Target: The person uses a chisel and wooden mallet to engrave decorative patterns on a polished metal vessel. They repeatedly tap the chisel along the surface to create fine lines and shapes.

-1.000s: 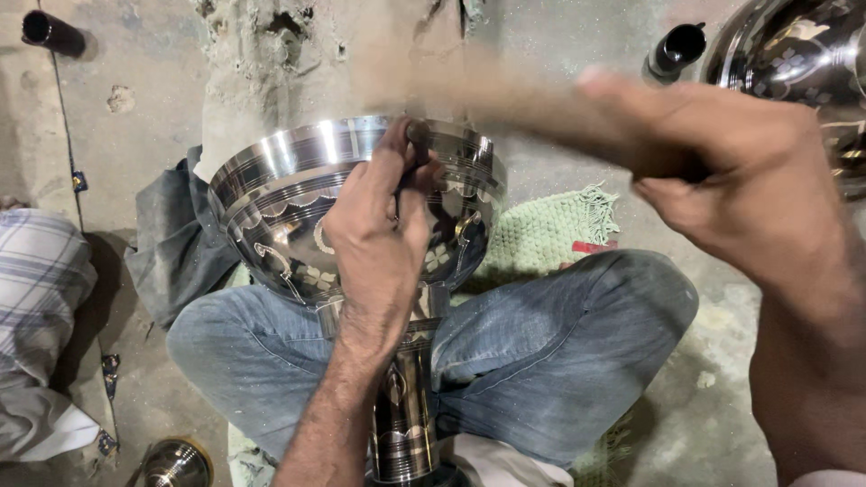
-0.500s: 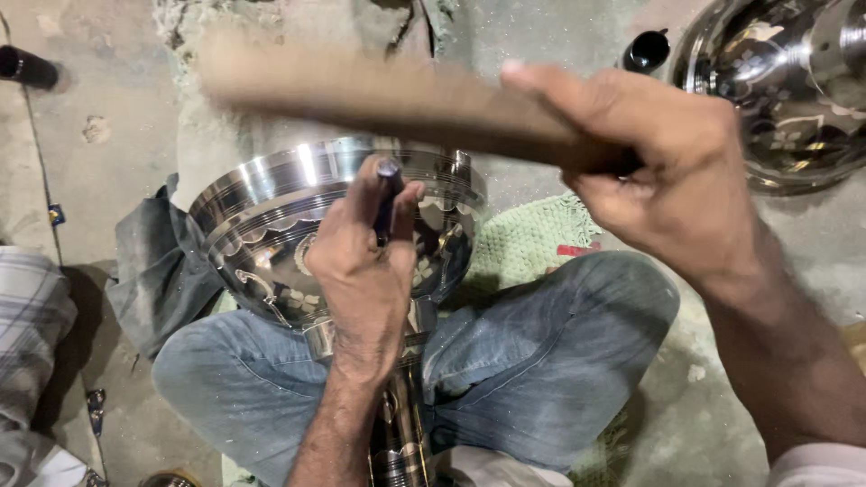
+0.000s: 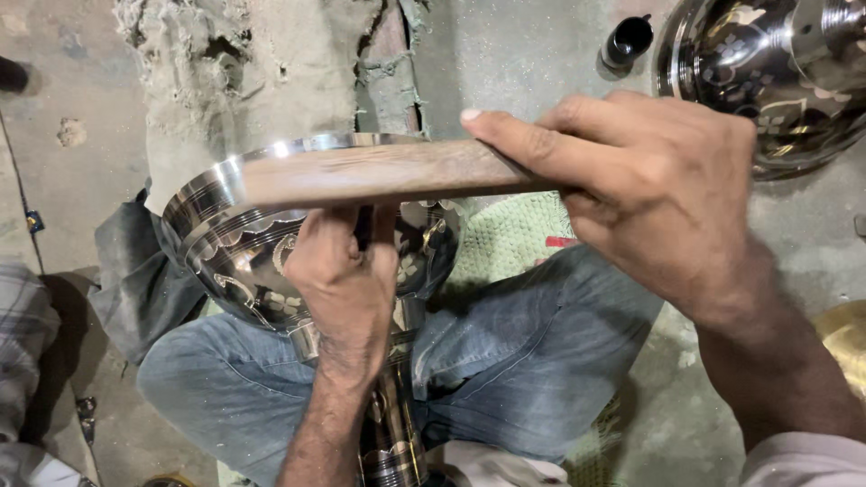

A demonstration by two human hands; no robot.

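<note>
I had my left hand [image 3: 347, 271] pinching a punch [image 3: 364, 227] against the engraved steel bowl [image 3: 236, 243], right hand [image 3: 649, 194] clamped on the wooden mallet handle [image 3: 388, 171], mid-chasing; a squarely landed strike seemed due next.

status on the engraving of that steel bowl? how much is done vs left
Done: flower and scallop patterning shows on the steel bowl wall facing the camera. In hand: the left hand holds a thin dark punch against the bowl, while the right hand holds a wooden stick level above it. Left: cannot tell, the bowl's far side is hidden. A second patterned vessel sits top right.
</note>
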